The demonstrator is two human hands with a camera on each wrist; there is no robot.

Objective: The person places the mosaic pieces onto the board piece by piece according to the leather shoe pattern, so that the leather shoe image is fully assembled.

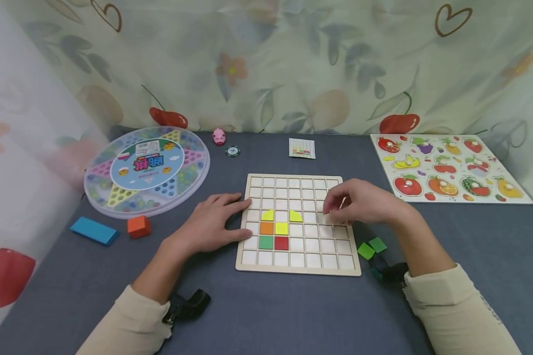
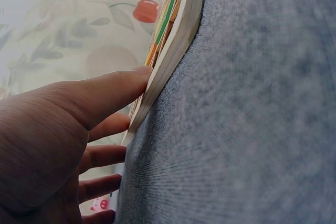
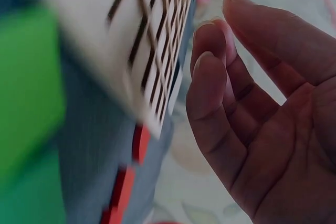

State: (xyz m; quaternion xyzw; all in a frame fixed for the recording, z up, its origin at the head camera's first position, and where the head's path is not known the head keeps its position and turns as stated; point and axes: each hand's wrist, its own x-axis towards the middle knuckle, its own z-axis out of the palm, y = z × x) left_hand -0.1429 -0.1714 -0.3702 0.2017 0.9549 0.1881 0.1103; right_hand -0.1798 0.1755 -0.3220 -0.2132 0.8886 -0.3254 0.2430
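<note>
A wooden grid board (image 1: 298, 266) lies on the table. Coloured tiles fill some of its left-hand cells: two yellow rounded-corner pieces, an orange square (image 1: 266, 228), a yellow square (image 1: 282, 229), a green square (image 1: 266, 242) and a red square (image 1: 282, 243). My left hand (image 1: 213, 222) rests at the board's left edge, its thumb and forefinger touching the rim. Over the right side of the board is my right hand (image 1: 360, 202), fingers loosely bent. In the right wrist view a gap shows between thumb and fingers, and no piece is visible there.
Two green tiles (image 1: 366, 251) lie right of the board; red pieces (image 3: 123, 187) show in the right wrist view. A small pattern card (image 1: 302, 148) lies behind. Around are a round game box (image 1: 191, 187), blue block (image 1: 94, 230), orange block (image 1: 139, 227), pig figure (image 1: 219, 136), chip (image 1: 233, 151) and fruit puzzle (image 1: 453, 172).
</note>
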